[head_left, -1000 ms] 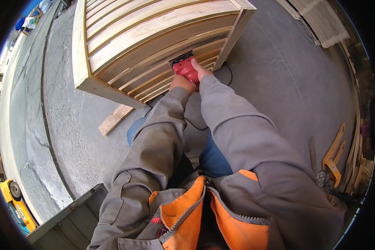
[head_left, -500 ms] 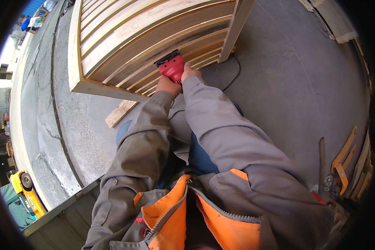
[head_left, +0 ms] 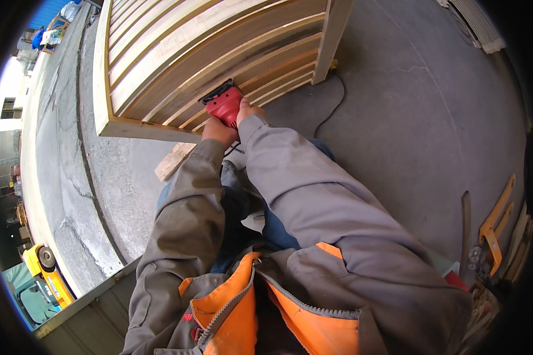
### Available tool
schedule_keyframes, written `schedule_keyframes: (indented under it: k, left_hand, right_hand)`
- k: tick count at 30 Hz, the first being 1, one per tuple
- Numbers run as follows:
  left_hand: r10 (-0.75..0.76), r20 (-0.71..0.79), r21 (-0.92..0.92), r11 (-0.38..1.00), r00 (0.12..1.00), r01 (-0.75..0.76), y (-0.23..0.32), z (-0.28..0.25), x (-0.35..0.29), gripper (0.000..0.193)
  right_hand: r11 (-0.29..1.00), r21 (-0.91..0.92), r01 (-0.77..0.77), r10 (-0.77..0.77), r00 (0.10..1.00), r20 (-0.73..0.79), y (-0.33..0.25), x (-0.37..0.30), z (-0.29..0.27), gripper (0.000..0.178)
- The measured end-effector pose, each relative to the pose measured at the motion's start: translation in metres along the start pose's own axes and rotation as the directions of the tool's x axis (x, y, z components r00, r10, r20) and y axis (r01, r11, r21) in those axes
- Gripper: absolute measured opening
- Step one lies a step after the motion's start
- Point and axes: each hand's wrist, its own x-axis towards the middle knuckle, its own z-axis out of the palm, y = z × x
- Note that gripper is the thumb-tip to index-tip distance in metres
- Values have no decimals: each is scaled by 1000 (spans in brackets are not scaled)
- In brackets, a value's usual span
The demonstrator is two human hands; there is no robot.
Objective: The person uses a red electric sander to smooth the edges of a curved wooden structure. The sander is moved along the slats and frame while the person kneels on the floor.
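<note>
A red power sander (head_left: pixel 224 107) with a black base is held in both my hands against the slats of a wooden slatted frame (head_left: pixel 142 129). My left hand (head_left: pixel 220 131) wraps round its lower left side. On its right side, my right hand (head_left: pixel 250 110) grips the body. The fingers are partly hidden behind the sander and my sleeves. The sander's dark pad lies along one of the pale slats (head_left: pixel 186 94), towards the frame's lower part. A black cord shows below my hands.
A wood offcut (head_left: pixel 175 161) lies under the frame's near edge. Another dark cord (head_left: pixel 342 97) runs over the concrete floor (head_left: pixel 408 130) by the frame's right post (head_left: pixel 331 41). An orange-handled tool (head_left: pixel 495 231) lies at the right. A yellow vehicle (head_left: pixel 48 275) stands at far left.
The sander and both my hands have moved left and slightly down along the slats. My view has shifted a little too. Both hands keep their grip.
</note>
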Motion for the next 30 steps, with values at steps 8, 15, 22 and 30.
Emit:
schedule_keyframes:
  k: [8,15,22,30]
  left_hand:
    - [3,47,19,1000,999,-4,56,3,-6,58]
    - [88,54,-53,995,995,-85,75,12,-3,54]
    - [83,70,-42,996,994,-80,56,3,-4,59]
    - [-52,55,37,998,997,50,18,-10,-8,64]
  right_hand:
    - [989,144,-44,63,990,-125,-19,-11,-58,80]
    - [970,242,-26,59,989,-134,-1,39,-69,80]
    - [992,122,-27,42,991,-125,-12,9,-60,79]
    - [996,67,64,-58,994,-96,3,5,-2,76]
